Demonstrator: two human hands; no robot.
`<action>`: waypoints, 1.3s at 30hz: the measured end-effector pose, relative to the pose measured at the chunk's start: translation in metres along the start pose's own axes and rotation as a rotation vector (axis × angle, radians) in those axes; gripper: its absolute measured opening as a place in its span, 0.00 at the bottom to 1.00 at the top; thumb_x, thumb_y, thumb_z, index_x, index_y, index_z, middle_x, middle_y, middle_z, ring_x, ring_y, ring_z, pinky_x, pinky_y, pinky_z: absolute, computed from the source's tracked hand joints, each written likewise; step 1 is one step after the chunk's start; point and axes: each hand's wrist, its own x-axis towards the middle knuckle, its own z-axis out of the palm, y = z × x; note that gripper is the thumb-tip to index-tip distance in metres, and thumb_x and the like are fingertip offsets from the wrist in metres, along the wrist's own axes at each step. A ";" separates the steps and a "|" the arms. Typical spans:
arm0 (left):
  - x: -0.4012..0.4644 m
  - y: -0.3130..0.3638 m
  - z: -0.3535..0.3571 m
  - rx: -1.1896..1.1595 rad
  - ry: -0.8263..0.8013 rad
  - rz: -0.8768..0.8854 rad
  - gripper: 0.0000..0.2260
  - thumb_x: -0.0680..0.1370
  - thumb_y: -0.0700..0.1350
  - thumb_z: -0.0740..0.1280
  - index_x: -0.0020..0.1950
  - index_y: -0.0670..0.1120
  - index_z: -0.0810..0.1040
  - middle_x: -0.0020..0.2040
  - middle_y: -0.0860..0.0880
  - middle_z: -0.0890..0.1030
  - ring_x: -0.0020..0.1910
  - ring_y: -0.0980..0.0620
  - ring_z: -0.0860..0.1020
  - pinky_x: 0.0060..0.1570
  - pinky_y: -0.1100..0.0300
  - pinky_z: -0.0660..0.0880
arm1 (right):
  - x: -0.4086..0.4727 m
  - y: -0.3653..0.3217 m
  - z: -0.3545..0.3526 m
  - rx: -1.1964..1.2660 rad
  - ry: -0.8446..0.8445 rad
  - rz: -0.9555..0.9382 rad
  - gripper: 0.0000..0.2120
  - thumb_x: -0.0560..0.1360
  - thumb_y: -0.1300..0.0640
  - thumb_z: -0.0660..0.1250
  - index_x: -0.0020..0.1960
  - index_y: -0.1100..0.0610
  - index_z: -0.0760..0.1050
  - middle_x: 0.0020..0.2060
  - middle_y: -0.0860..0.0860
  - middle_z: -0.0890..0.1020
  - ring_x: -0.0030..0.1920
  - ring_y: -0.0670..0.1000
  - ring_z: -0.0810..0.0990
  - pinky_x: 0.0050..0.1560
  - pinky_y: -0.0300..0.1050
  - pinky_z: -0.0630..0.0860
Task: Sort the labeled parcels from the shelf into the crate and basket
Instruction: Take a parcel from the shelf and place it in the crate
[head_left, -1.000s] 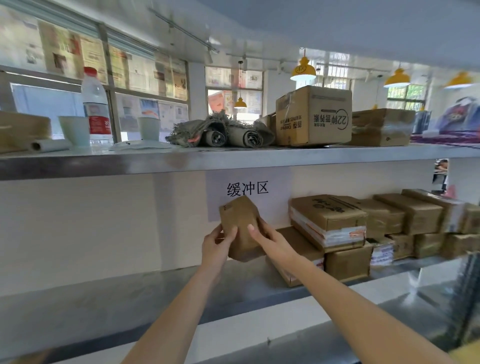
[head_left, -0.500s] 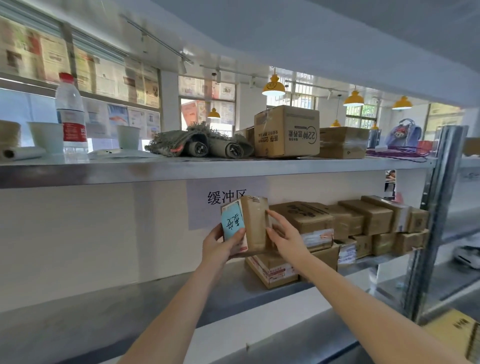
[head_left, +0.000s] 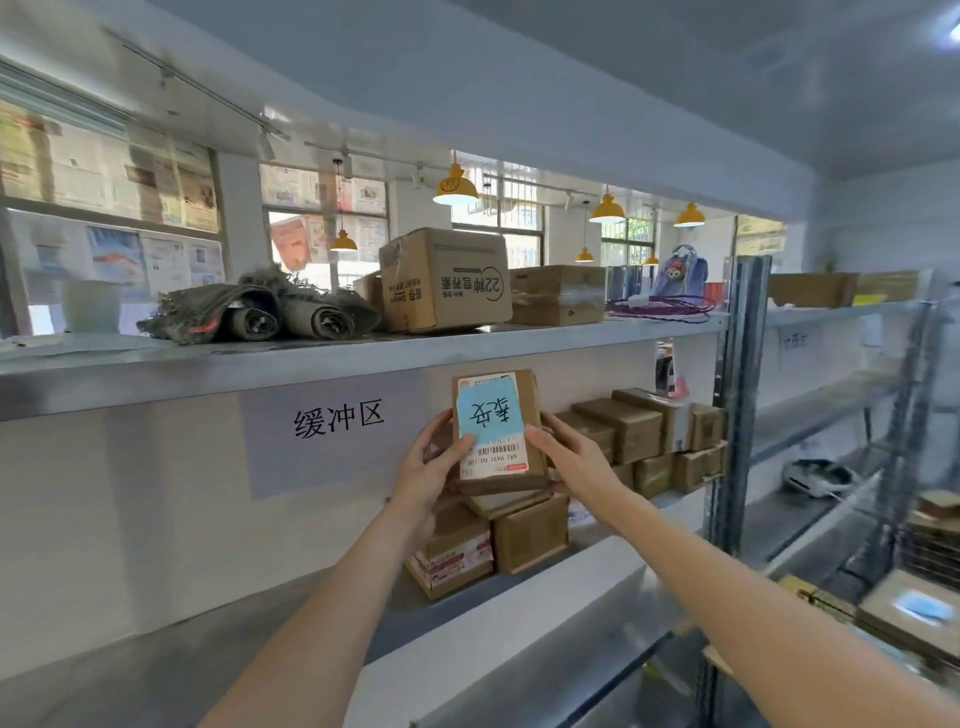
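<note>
A small brown cardboard parcel (head_left: 519, 470) is held upright in front of the middle shelf, its face turned to me. A blue label with handwriting and a white barcode sticker cover that face, upside down. My left hand (head_left: 434, 470) grips its left edge and my right hand (head_left: 571, 457) its right edge. Behind and below it, several more brown parcels (head_left: 639, 431) are stacked on the metal shelf (head_left: 597, 577). At the lower right lies another parcel with a blue label (head_left: 919, 613); what holds it is unclear. No crate or basket is clearly in view.
The top shelf (head_left: 311, 358) carries rolled sacks (head_left: 260, 312), a large printed carton (head_left: 447, 280), a flatter box (head_left: 558, 293) and a purple cable. A paper sign (head_left: 337, 421) hangs on the shelf back. A steel upright (head_left: 740, 405) divides this rack from another at right.
The parcel has been turned between both hands so its labelled face now points at me. My view has swung to the right, showing the upright and the neighbouring rack.
</note>
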 end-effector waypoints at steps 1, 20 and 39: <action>0.004 -0.002 0.016 0.017 -0.030 -0.006 0.25 0.74 0.46 0.77 0.67 0.62 0.74 0.54 0.48 0.87 0.51 0.46 0.86 0.50 0.41 0.83 | -0.002 0.000 -0.015 0.027 0.021 0.012 0.29 0.80 0.48 0.67 0.78 0.45 0.62 0.59 0.49 0.83 0.50 0.43 0.84 0.42 0.37 0.81; -0.024 -0.172 0.448 0.027 -0.492 -0.201 0.43 0.70 0.45 0.80 0.75 0.67 0.58 0.63 0.48 0.79 0.52 0.43 0.84 0.41 0.41 0.83 | -0.151 0.090 -0.436 -0.202 0.498 0.226 0.25 0.80 0.41 0.64 0.75 0.46 0.67 0.63 0.50 0.79 0.60 0.48 0.80 0.58 0.48 0.80; 0.006 -0.416 0.804 0.188 -0.904 -0.503 0.39 0.69 0.56 0.80 0.74 0.59 0.62 0.67 0.48 0.73 0.60 0.45 0.78 0.47 0.45 0.83 | -0.220 0.238 -0.762 -0.357 1.003 0.463 0.31 0.82 0.47 0.66 0.80 0.49 0.58 0.70 0.49 0.74 0.62 0.47 0.79 0.63 0.53 0.79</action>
